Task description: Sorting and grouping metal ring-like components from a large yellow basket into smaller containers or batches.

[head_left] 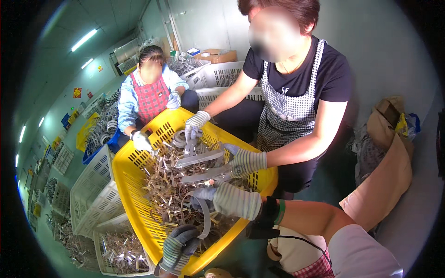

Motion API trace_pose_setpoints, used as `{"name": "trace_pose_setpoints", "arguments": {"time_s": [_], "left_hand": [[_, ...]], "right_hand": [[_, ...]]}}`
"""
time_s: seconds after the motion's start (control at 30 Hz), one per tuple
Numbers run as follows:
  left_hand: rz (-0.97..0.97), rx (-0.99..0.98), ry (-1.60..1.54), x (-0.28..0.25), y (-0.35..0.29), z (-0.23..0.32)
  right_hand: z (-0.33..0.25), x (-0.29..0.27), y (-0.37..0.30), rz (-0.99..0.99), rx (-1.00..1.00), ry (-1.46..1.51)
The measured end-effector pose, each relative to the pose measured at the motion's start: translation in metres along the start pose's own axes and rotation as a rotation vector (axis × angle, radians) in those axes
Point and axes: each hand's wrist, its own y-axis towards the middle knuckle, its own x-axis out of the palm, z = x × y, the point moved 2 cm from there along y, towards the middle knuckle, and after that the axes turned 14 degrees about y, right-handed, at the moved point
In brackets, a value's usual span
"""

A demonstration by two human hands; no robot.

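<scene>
My right hand (pixel 234 200), in a striped work glove, reaches over the yellow basket (pixel 134 194) with its fingers closed on a thin, curved metal band (pixel 205 220). Lower down, at the basket's near rim, my left hand (pixel 177 249), also gloved, is closed at the band's lower end. Small metal pieces (pixel 167 185) lie heaped in the basket below. Just beyond my right hand, a co-worker's gloved hands (pixel 248 162) handle flat metal strips (pixel 199 158). Part of my left hand's grip is hidden by its own fingers.
Across the basket sits a co-worker in a checked apron (pixel 289 97); another, in a red plaid apron (pixel 150 99), reaches in from the far left. White crates (pixel 95 194) stand at left, one (pixel 99 245) holding metal pieces. Cardboard (pixel 384 185) leans at right.
</scene>
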Motion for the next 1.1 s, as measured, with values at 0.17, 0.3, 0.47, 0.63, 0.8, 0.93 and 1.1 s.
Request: {"name": "trace_pose_setpoints", "arguments": {"time_s": [0.17, 0.3, 0.47, 0.63, 0.8, 0.93, 1.1], "left_hand": [[0.216, -0.221, -0.462, -0.005, -0.018, -0.062], [0.549, -0.440, -0.725, -0.036, -0.001, -0.001], [0.531, -0.432, -0.723, -0.041, -0.007, -0.011], [0.438, -0.427, -0.629, -0.041, -0.014, -0.001], [0.406, -0.412, -0.535, -0.036, -0.019, -0.001], [0.464, -0.402, -0.373, -0.040, -0.016, -0.004], [0.429, -0.393, -0.423, -0.040, -0.014, -0.002]], "right_hand": [[0.082, -0.058, 0.060, -0.021, -0.485, -0.546], [0.006, -0.025, -0.001, 0.037, -0.981, -0.729], [-0.017, 0.003, -0.022, -0.136, -0.295, -0.294], [-0.021, 0.007, -0.024, -0.026, -0.412, -0.626], [-0.023, 0.012, -0.022, 0.026, -0.456, -0.699], [-0.024, 0.015, -0.022, 0.022, -0.514, -0.744], [-0.025, 0.012, -0.023, -0.028, -0.532, -0.714]]}}
